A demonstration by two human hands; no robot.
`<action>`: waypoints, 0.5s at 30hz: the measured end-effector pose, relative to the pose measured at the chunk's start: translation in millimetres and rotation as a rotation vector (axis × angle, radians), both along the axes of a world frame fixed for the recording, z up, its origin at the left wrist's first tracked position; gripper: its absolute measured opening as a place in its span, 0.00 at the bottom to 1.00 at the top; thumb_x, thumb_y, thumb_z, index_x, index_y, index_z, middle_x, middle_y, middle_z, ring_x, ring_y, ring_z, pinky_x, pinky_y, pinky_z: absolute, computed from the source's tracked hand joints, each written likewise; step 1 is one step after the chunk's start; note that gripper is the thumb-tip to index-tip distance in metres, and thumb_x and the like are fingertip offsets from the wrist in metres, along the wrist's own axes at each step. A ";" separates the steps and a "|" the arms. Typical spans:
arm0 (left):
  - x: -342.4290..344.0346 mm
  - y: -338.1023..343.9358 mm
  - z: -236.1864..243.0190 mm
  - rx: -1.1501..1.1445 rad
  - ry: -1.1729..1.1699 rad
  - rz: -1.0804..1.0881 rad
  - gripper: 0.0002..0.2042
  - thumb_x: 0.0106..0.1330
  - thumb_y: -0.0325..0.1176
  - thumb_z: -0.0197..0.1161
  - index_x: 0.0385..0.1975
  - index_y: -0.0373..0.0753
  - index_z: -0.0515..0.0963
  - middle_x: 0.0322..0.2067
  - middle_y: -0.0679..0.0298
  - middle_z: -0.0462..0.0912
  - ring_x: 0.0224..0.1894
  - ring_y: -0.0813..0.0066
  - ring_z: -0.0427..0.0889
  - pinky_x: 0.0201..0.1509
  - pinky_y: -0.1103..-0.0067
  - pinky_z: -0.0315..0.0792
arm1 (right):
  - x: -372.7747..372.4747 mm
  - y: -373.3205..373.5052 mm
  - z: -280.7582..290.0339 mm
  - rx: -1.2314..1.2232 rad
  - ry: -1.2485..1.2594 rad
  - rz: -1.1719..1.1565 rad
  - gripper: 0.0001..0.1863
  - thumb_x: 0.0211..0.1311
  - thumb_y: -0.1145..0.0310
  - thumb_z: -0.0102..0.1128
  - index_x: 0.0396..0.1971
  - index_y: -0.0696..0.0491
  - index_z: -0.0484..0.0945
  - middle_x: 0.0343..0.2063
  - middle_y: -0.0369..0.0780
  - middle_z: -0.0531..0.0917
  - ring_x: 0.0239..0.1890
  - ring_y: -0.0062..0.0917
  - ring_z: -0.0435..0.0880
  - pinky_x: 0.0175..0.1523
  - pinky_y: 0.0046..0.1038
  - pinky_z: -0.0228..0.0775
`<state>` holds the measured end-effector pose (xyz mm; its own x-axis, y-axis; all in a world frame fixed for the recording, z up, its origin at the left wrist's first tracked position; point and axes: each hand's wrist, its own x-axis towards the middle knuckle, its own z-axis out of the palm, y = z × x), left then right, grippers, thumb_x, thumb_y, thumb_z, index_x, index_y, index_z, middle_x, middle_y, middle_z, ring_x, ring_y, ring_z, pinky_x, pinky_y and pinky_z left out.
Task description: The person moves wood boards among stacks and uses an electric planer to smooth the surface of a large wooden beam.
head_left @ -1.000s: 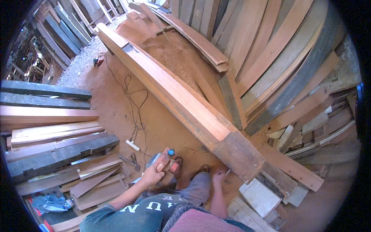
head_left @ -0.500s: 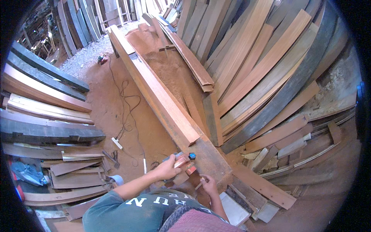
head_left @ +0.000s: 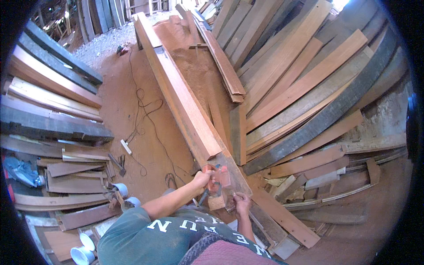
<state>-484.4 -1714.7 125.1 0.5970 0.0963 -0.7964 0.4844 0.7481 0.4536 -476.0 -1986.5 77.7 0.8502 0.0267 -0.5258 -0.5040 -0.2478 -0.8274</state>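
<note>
My left hand (head_left: 202, 180) is closed around the handle of a red hand-held power tool (head_left: 224, 176) at the near end of a long wooden bench (head_left: 234, 174). A flat tan piece (head_left: 216, 202) shows at the tool's near side; I cannot tell whether it is part of the tool. Just to its right, my right hand (head_left: 241, 202) has its fingers bent together in a pinch; what is between them is too small to make out. A long reddish plank (head_left: 187, 106) lies along the bench, its near end just beyond the tool.
Boards lean in a row at the right (head_left: 282, 79), and stacked planks (head_left: 53, 123) stand at the left. A dark cord (head_left: 143, 104) loops over the sawdust-covered floor (head_left: 119, 88). Offcuts (head_left: 309, 172) are piled at the near right. White-blue cups (head_left: 82, 255) lie at the lower left.
My left hand has turned the red tool and brought it to the bench's near end, close to the plank. The blue knob no longer shows. My right hand remains close by. The view has shifted.
</note>
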 end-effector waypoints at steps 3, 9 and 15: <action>-8.3 14.8 -16.8 -0.100 0.053 0.143 0.07 0.73 0.35 0.62 0.43 0.40 0.79 0.26 0.65 0.79 0.26 0.72 0.81 0.32 0.71 0.81 | 3.3 35.7 12.2 0.139 0.079 -0.005 0.12 0.67 0.74 0.69 0.47 0.60 0.83 0.34 0.37 0.88 0.32 0.21 0.85 0.37 0.21 0.76; -42.6 16.2 -56.4 -0.224 0.043 0.419 0.09 0.78 0.33 0.54 0.48 0.42 0.80 0.30 0.64 0.81 0.32 0.70 0.82 0.35 0.66 0.83 | 21.6 97.8 43.7 0.123 -0.039 0.208 0.15 0.70 0.67 0.70 0.50 0.61 0.86 0.41 0.39 0.88 0.43 0.21 0.84 0.50 0.26 0.76; -67.0 -8.2 -86.0 -0.184 0.256 0.463 0.13 0.81 0.35 0.50 0.53 0.44 0.83 0.41 0.63 0.85 0.36 0.66 0.84 0.37 0.62 0.82 | 28.6 118.7 84.6 -0.247 -0.226 0.721 0.14 0.70 0.67 0.69 0.48 0.62 0.88 0.44 0.44 0.89 0.47 0.28 0.86 0.56 0.30 0.76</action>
